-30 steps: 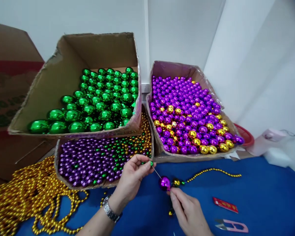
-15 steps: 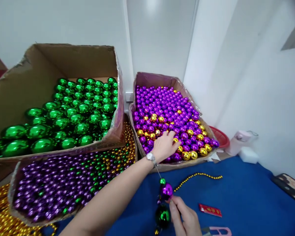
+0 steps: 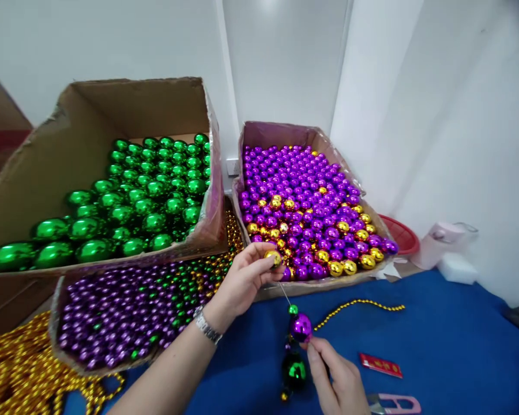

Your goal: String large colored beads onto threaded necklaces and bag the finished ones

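left hand (image 3: 253,272) pinching gold bead (image 3: 273,257) | right hand (image 3: 336,374) pinching large purple bead (image 3: 301,327), lower edge | small green bead (image 3: 293,309) strung just above

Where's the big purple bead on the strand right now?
Head view, low and right of centre: the big purple bead is at the right hand's fingertips, just below the small green bead.
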The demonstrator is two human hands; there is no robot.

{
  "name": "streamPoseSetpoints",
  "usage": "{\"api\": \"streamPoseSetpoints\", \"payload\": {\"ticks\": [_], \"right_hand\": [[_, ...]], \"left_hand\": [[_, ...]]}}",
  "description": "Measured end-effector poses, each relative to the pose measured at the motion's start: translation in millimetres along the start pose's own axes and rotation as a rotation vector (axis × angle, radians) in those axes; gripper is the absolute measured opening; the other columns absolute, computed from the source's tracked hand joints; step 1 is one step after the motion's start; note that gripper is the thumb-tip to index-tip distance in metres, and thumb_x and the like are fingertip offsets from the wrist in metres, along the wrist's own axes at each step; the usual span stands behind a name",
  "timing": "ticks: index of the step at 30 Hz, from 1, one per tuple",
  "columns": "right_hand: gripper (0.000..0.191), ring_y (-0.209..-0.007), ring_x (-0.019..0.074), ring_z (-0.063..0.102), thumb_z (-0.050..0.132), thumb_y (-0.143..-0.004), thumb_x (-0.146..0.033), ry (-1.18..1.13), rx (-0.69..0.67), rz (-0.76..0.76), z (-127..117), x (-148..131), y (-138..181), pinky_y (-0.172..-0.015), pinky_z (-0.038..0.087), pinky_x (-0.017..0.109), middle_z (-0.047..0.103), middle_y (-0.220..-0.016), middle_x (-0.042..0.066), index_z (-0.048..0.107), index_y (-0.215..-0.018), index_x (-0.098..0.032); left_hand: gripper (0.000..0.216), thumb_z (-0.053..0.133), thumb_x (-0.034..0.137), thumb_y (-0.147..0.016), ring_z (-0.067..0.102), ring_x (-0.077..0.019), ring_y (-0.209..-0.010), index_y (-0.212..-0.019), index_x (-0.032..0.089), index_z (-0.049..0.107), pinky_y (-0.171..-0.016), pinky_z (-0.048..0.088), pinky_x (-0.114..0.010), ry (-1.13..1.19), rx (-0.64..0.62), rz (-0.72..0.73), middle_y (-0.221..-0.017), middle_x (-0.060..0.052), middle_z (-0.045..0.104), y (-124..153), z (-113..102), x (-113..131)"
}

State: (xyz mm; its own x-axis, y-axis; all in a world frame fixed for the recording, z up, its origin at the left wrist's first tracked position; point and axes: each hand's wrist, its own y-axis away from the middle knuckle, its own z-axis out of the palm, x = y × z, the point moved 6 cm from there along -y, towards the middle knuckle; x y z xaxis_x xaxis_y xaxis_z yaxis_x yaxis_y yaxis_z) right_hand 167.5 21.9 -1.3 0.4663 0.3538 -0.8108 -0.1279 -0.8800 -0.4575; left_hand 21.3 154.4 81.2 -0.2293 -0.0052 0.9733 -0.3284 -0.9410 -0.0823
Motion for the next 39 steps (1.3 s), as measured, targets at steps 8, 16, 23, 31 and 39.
{"api": "streamPoseSetpoints", "payload": {"ticks": [8, 16, 23, 31, 39], "right_hand": [[0.025, -0.067, 0.0147, 0.067, 0.038, -0.096, -0.028, 0.041, -0.185, -0.167, 20, -6, 5, -0.062, 0.049, 0.018, 0.068, -0.076, 0.004, 0.062, -0.093, -0.021], [0.022, -0.069, 0.0152, 0.067, 0.038, -0.095, -0.024, 0.042, -0.264, -0.180, 28, -4, 9, -0.063, 0.049, 0.018, 0.069, -0.081, 0.006, 0.060, -0.095, -0.020], [0.020, -0.068, 0.0146, 0.065, 0.039, -0.095, -0.022, 0.063, -0.282, -0.172, 29, 0, 10, -0.063, 0.048, 0.019, 0.068, -0.078, 0.004, 0.059, -0.095, -0.021], [0.020, -0.073, 0.0149, 0.066, 0.039, -0.095, -0.025, 0.069, -0.287, -0.152, 38, 2, 9, -0.068, 0.047, 0.019, 0.067, -0.082, 0.002, 0.059, -0.096, -0.022], [0.026, -0.067, 0.0148, 0.063, 0.035, -0.095, -0.040, 0.019, -0.293, 0.178, 42, 25, 23, -0.061, 0.046, 0.019, 0.065, -0.078, 0.001, 0.056, -0.097, -0.025]], "left_hand": [[0.021, 0.059, 0.024, -0.082, 0.062, -0.0121, -0.066, -0.101, 0.016, 0.060, -0.056, 0.048, -0.021, 0.407, 0.157, -0.179, -0.098, -0.010, 0.068, 59, -43, -27], [0.022, 0.058, 0.021, -0.083, 0.061, -0.0121, -0.066, -0.104, 0.014, 0.059, -0.055, 0.046, -0.020, 0.357, 0.175, -0.147, -0.098, -0.011, 0.067, 66, -52, -27], [0.021, 0.059, 0.021, -0.083, 0.059, -0.0108, -0.067, -0.103, 0.015, 0.059, -0.057, 0.045, -0.020, 0.277, 0.168, -0.121, -0.099, -0.010, 0.065, 68, -56, -29], [0.029, 0.066, 0.023, -0.079, 0.055, -0.0137, -0.080, -0.106, 0.015, 0.061, -0.061, 0.046, -0.022, -0.008, 0.099, -0.020, -0.100, -0.009, 0.063, 83, -38, -33], [0.029, 0.068, 0.021, -0.078, 0.055, -0.0135, -0.082, -0.103, 0.016, 0.056, -0.064, 0.048, -0.023, 0.050, 0.161, -0.018, -0.109, -0.010, 0.061, 95, -42, -44]]}}
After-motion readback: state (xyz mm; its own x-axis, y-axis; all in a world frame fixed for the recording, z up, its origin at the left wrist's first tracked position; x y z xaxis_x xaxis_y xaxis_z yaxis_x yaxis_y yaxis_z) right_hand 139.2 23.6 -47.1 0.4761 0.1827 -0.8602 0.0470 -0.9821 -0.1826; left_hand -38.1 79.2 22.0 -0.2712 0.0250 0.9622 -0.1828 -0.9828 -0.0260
